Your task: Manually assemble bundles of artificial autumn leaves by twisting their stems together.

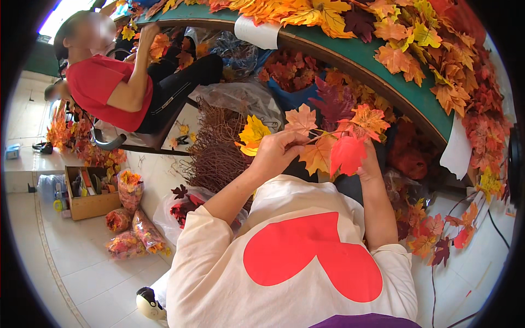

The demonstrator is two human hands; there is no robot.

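In front of my chest I hold an artificial maple leaf branch (319, 134) with yellow, peach, orange and red leaves along a thin brown stem. My left hand (280, 153) is closed, its thumb and fingers pinching the stem near the yellow leaf (254, 134). My right hand (371, 165) is at the other end, closed behind the bright red leaf (348, 155), which hides most of its fingers. A purple-red leaf (334, 101) shows just beyond the branch.
A curved green table (377, 61) heaped with autumn leaves (404, 33) arcs ahead. Brown wire stems (216, 145) lie in a bundle at left. Filled leaf bags (146, 229) and a wooden box (93, 199) sit on the floor. A person in red (109, 82) works at far left.
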